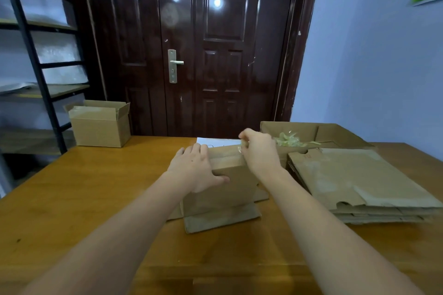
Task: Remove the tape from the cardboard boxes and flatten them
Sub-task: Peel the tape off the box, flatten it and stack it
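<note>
A small cardboard box stands on the wooden table in front of me, its lower flaps splayed out on the tabletop. My left hand grips the box's upper left corner, thumb on the near face. My right hand pinches clear tape at the box's top right edge. A stack of flattened boxes lies to the right. An open taped box sits at the table's far left corner.
An open cardboard box at the back right holds a wad of peeled tape. A white sheet lies behind the held box. A dark door stands beyond the table, and a black metal shelf is at the left.
</note>
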{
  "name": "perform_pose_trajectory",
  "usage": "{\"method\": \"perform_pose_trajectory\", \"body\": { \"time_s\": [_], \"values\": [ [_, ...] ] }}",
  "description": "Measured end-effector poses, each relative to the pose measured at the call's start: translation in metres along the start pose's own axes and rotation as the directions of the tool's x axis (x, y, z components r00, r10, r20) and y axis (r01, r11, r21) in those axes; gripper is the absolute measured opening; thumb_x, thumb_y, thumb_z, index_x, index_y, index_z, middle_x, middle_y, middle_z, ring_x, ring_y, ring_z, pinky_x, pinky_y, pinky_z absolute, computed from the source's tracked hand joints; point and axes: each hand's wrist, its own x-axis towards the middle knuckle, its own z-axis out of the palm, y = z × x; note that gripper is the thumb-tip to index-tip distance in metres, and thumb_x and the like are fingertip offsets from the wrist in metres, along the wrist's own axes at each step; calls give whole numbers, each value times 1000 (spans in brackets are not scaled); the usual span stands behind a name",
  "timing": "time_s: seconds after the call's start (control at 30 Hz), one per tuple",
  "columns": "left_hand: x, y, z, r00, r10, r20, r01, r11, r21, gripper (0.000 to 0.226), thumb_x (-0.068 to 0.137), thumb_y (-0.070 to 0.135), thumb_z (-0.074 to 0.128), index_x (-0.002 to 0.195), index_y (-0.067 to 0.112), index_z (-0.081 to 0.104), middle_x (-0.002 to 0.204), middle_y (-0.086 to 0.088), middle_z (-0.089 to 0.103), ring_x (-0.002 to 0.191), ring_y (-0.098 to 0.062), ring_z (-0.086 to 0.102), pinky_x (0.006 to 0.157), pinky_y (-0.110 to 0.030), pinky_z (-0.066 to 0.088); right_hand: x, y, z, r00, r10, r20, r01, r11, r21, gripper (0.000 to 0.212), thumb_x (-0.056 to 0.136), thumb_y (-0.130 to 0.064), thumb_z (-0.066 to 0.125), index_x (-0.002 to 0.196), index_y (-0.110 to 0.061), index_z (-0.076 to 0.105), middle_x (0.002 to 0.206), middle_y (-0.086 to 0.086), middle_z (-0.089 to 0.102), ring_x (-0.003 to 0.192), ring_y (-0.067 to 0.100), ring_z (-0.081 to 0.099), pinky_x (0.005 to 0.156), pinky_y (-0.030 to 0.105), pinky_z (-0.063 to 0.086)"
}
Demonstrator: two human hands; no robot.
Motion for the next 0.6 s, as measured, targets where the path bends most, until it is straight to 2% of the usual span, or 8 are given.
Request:
{"method": "perform_pose_trajectory", "body": {
  "time_s": [0.1, 0.2, 0.27, 0.33, 0.37, 0.43, 0.5, 0.6],
  "values": [
    [2, 4, -2, 1000, -9, 15, 9, 1000, 19, 108, 75, 96, 43, 145, 14, 38, 138, -4, 51, 129, -26, 48, 119, -49, 34, -9, -6, 8, 992, -111, 65, 104, 989, 106, 16, 94, -18, 64, 108, -19, 73, 100, 2, 73, 96, 22, 65, 75, 31, 45],
    [6, 10, -9, 995, -19, 98, 15, 999, 45, 110, 81, 90, 45, 156, 13, 28, 157, -11, 39, 148, -32, 33, 124, -54, 24, -9, -9, 19, 969, -102, 227, 54, 976, 211, 20, 99, -27, 63, 103, -14, 77, 102, 8, 73, 99, 25, 63, 90, 39, 50],
    [10, 19, -14, 992, 9, 122, -17, 998, 58, 110, 82, 88, 45, 158, 12, 26, 163, -12, 33, 154, -33, 24, 125, -56, 19, -9, -9, 22, 980, -77, 181, 30, 968, 249, 20, 101, -25, 60, 108, -15, 75, 104, 8, 72, 100, 25, 64, 94, 40, 50],
    [12, 30, -15, 995, 51, 91, -52, 999, 15, 108, 81, 91, 41, 154, 13, 34, 158, -9, 39, 150, -29, 30, 123, -55, 18, -8, -4, 23, 996, 12, 86, -35, 962, 269, 34, 98, -26, 64, 131, -20, 65, 118, 0, 70, 115, 20, 59, 99, 31, 46],
    [13, 34, -13, 996, 62, 68, -61, 998, -9, 106, 80, 93, 39, 150, 13, 38, 153, -7, 44, 145, -28, 35, 122, -55, 21, -7, -1, 23, 997, 60, 48, -69, 974, 216, 39, 96, -30, 66, 134, -21, 62, 120, -3, 68, 120, 20, 55, 97, 28, 42],
    [12, 39, -8, 998, 66, 24, -66, 998, -8, 104, 79, 96, 34, 143, 15, 41, 143, -5, 48, 136, -26, 43, 120, -53, 26, -2, 2, 24, 992, 124, 28, -126, 990, 59, 28, 93, -37, 63, 113, -19, 72, 108, -4, 69, 116, 22, 53, 88, 28, 34],
    [12, 37, -4, 998, 61, -3, -61, 998, 5, 105, 77, 99, 32, 139, 16, 42, 137, -3, 50, 131, -25, 46, 118, -51, 30, 2, 2, 24, 984, 173, 53, -175, 983, 56, 22, 92, -35, 61, 95, -18, 75, 95, -4, 71, 104, 21, 55, 72, 24, 29],
    [13, 33, -1, 998, 62, -9, -62, 998, -14, 100, 77, 98, 36, 139, 19, 42, 135, 0, 49, 128, -24, 46, 119, -51, 30, 6, 4, 21, 986, 156, 61, -158, 987, 27, 15, 97, -27, 60, 105, -18, 69, 100, -4, 69, 97, 19, 56, 69, 25, 32]
  ]
}}
